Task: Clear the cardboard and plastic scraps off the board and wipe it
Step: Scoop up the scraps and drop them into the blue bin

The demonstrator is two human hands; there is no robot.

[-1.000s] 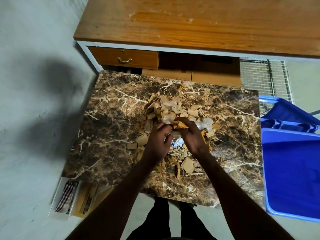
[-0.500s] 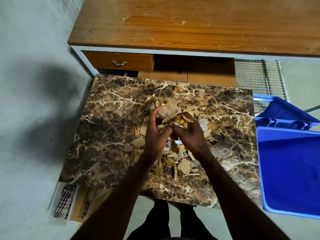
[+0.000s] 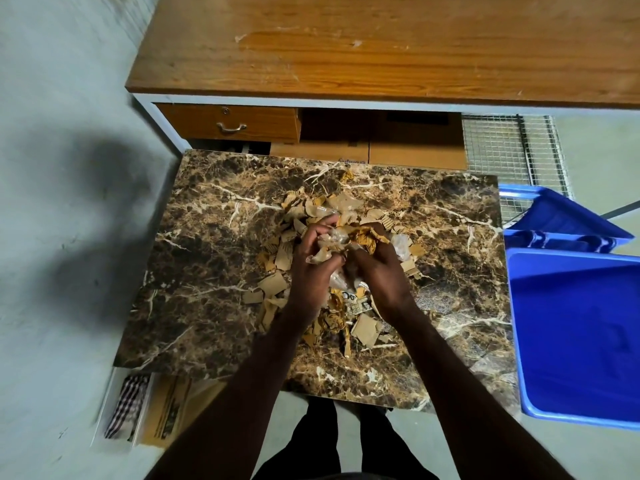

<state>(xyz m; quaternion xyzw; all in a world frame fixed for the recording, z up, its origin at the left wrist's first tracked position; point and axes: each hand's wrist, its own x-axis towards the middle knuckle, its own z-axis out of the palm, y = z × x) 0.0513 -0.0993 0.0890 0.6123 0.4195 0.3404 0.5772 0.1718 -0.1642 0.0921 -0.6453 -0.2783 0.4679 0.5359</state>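
Note:
A brown marble-patterned board [image 3: 207, 271] lies below me. A heap of tan cardboard scraps [image 3: 275, 284] mixed with crumpled clear plastic scraps [image 3: 401, 244] covers its middle. My left hand [image 3: 311, 271] and my right hand [image 3: 381, 275] meet over the heap, both closed around one bundle of plastic and cardboard scraps [image 3: 341, 239] lifted slightly above the pile. More cardboard pieces [image 3: 367, 329] lie under my wrists, partly hidden.
A blue plastic bin [image 3: 571, 334] stands open at the board's right edge, its blue lid [image 3: 554, 216] behind it. A wooden desk [image 3: 381, 46] with a drawer [image 3: 228, 123] and cardboard boxes [image 3: 391, 152] sits beyond. A checked cloth [image 3: 126, 407] lies by the board's near-left corner.
Both hands have gathered scraps from the heap and lifted them into a bundle held together; the camera has shifted slightly.

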